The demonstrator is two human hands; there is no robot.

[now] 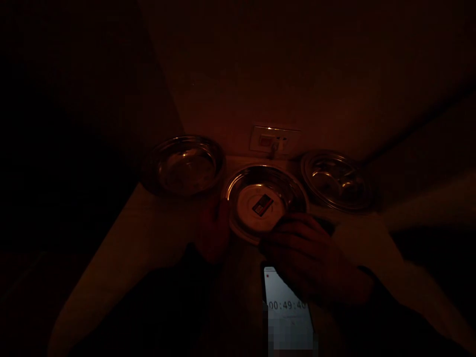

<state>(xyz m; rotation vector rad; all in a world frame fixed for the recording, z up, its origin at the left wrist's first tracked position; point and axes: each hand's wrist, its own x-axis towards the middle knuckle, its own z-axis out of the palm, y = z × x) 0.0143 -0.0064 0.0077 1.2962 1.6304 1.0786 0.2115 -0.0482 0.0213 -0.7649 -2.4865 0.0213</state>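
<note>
The scene is very dark. A round, shallow steel dish is in the middle, with a small dark rectangle with a reddish band, a label or a flat box, on its bottom. My left hand is against the dish's left rim, its fingers dim and partly hidden. Across the front right rim lies my right hand, seen from the back with its fingers close together and bent. Whatever is under those fingers is hidden. A lit phone showing a timer lies below, partly covered by my right hand.
A deeper steel bowl stands behind on the left. On the right is another steel dish with bright reflections. Behind them, a wall socket has a plug and cord in it. The pale tabletop ends at the left.
</note>
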